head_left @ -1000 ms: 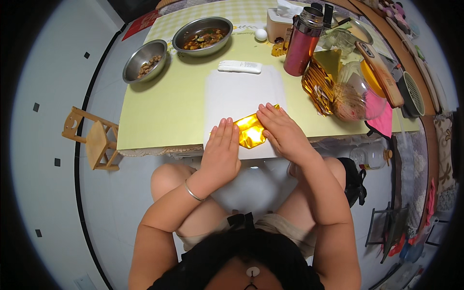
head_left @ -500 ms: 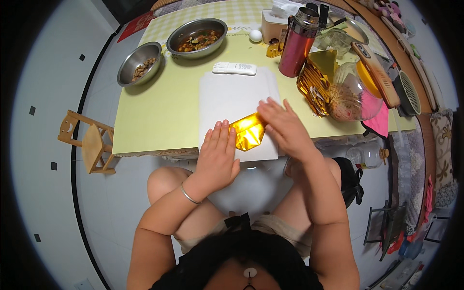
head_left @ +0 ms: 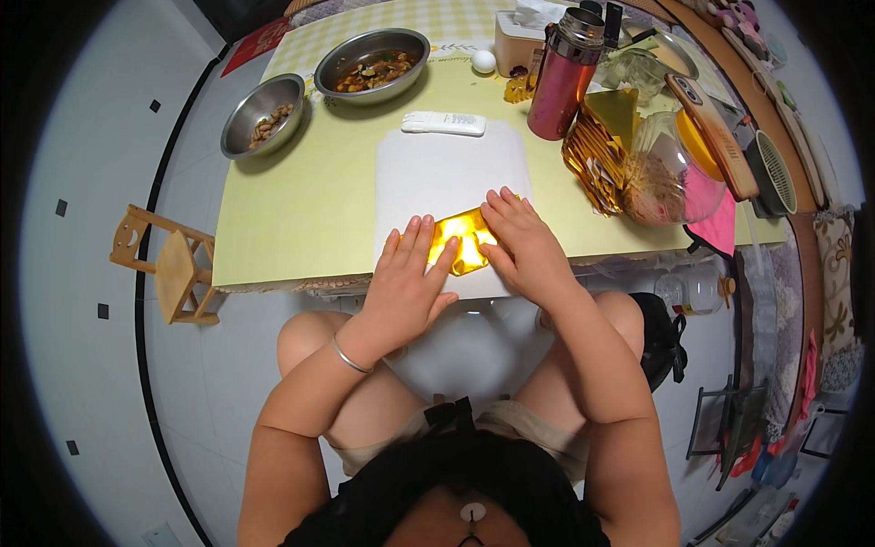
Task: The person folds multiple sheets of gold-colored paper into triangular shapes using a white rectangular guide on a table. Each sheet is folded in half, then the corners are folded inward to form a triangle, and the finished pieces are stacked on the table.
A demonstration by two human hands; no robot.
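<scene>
A folded piece of shiny gold foil paper (head_left: 469, 239) lies on a white sheet of paper (head_left: 447, 173) by the near edge of the table. My left hand (head_left: 401, 283) is pressed flat at its left side, fingers stretched out and the index fingertip on the foil. On the opposite side my right hand (head_left: 529, 242) rests with straight fingers over the foil's right edge, its thumb touching the foil. Neither hand grips anything. A long white remote-like object (head_left: 444, 123) lies at the far end of the sheet.
Far left stand two steel bowls, one with peanuts (head_left: 271, 128), one with food in sauce (head_left: 375, 73). Beyond the sheet sit a white egg (head_left: 483, 62) and a tissue box (head_left: 517, 46). To the right are a red thermos (head_left: 563, 77), stacked gold foil (head_left: 594, 164), a clear jar (head_left: 670, 187) and a phone (head_left: 711, 137).
My right hand has come down toward me onto the foil's right edge. My left index finger has spread away from the others onto the foil.
</scene>
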